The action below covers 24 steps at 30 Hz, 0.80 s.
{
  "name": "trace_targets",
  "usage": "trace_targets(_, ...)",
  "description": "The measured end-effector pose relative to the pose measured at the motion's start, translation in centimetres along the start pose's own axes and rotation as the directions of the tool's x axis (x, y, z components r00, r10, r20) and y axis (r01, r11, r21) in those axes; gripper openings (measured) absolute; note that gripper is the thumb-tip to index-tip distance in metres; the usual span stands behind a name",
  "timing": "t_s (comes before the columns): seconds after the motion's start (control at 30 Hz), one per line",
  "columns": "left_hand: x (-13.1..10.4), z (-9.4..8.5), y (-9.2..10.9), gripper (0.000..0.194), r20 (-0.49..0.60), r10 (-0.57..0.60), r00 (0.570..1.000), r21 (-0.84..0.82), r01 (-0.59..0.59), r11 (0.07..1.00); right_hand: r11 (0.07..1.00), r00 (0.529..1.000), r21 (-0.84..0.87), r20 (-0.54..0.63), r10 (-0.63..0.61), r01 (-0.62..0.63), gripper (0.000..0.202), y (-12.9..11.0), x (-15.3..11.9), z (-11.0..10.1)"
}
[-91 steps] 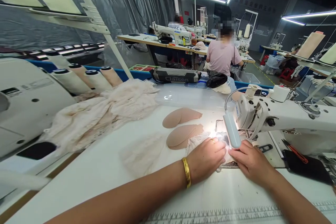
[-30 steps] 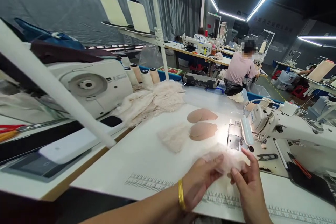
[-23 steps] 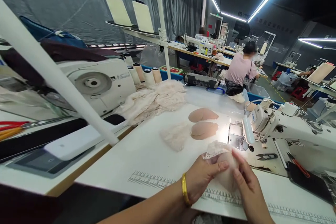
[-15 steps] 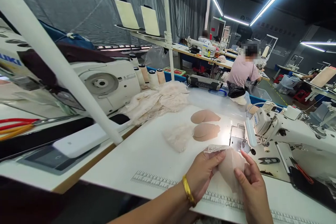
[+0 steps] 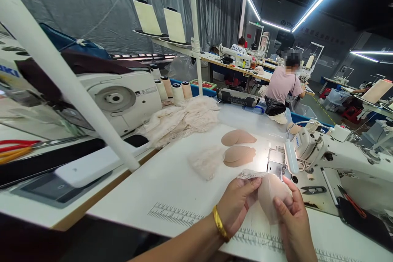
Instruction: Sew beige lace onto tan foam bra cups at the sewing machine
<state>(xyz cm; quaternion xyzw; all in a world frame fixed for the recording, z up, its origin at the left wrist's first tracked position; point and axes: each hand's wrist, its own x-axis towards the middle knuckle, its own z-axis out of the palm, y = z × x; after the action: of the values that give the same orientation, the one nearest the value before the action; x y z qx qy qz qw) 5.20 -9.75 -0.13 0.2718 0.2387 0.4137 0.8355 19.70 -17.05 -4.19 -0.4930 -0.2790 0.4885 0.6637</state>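
My left hand (image 5: 238,200), with a gold bangle at its wrist, pinches the lace-edged side of a beige fabric cup piece (image 5: 270,196). The opposite side of that piece is held between the thumb and fingers of my right hand (image 5: 293,213). Both hands keep it raised just in front of the sewing machine (image 5: 307,143), whose lamp lights the needle area. Beyond my hands, two beige cup pieces (image 5: 239,156) lie one behind the other on the white table (image 5: 132,200). To their left rests a sheer lace piece (image 5: 205,161).
Thread snips (image 5: 313,190) lie on the machine bed, near a black tray (image 5: 365,221) with red-handled tweezers. A pile of cream lace (image 5: 190,116) sits at the back left beside thread cones (image 5: 176,92). A white stand pole (image 5: 70,77) crosses the left. A co-worker (image 5: 284,84) sits beyond.
The view has shifted slightly. My hands still hold the cup piece in nearly the same place, with its beige face turned a little more into view.
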Motion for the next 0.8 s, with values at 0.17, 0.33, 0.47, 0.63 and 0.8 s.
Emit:
trace_targets(0.17,0.4,0.6,-0.5,0.040,0.068,-0.098,0.993,-0.025,0.100,0.995,0.999,0.999,-0.011,0.000,-0.043,0.043,0.087,0.1,0.0,0.2)
trace_targets(0.33,1.1,1.3,-0.1,0.037,-0.008,-0.109,0.994,0.002,0.109,0.994,0.988,0.995,-0.122,0.048,-0.087,0.092,0.094,0.4,-0.7,-0.5)
trace_targets(0.47,0.9,1.3,2.0,0.035,0.211,-0.084,0.974,0.280,0.022,0.960,0.925,0.973,-0.328,0.187,-0.137,0.193,0.086,-0.9,-0.4,-2.9)
trace_targets(0.63,2.4,0.6,3.8,0.011,0.756,-0.243,0.608,0.642,-0.616,0.457,0.160,0.570,-0.558,0.719,-0.398,0.815,0.018,-4.8,3.7,-5.5)
trace_targets(0.8,7.2,0.2,3.1,0.030,0.759,-0.486,0.434,0.403,-0.899,-0.173,-0.347,0.414,-0.479,0.876,-0.248,0.806,0.027,-5.3,7.7,-5.9)
